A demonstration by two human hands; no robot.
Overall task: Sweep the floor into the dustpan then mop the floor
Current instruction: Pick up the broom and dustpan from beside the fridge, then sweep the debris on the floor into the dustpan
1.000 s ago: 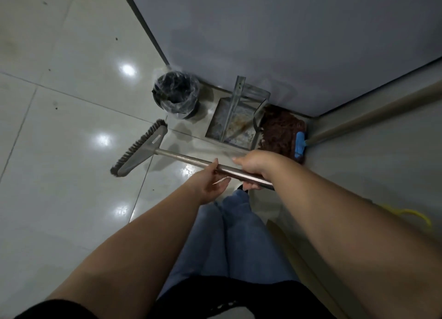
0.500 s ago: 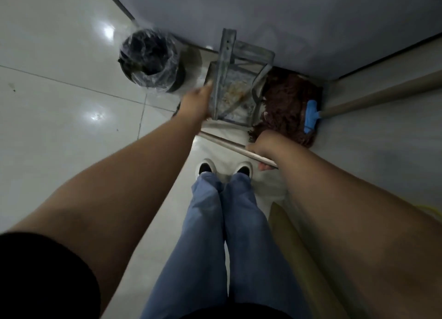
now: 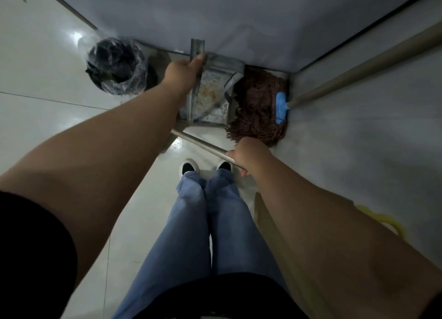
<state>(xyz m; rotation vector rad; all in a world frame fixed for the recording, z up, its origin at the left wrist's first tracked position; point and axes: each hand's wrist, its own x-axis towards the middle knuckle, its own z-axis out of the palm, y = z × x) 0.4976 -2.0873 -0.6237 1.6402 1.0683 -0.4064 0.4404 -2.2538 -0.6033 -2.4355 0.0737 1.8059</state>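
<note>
The person's left hand [image 3: 184, 76] has let go of the long shiny metal broom handle [image 3: 203, 146] and reached out to the tall grey metal handle of the dustpan [image 3: 196, 63]. A second ago both hands were on the broom. Now the left hand's thumb lies along the dustpan handle and the hand sits against it, but the fingers are hidden behind, so it is hard to tell if it is gripping tight yet. The right hand [image 3: 248, 155] holds the broom handle with its fingers curled round it. The brush end of the broom is hidden under the left arm.

The grey metal dustpan [image 3: 212, 103] stands on the pale shiny tiled floor [image 3: 47, 127], against the grey wall [image 3: 239, 15]. It has some yellow-brown dirt in it. Just beside it on the left is a round bin with a black bag inside [image 3: 117, 67]. Touching it on the right is a brown stringy mop with a blue clip and a long tan pole [image 3: 260, 108].

The change looks like the start of the job. The person seems to be getting the dustpan ready so dirt can be swept into it. No sweeping into the pan is done yet, and the mop rests in the corner for later.
</note>
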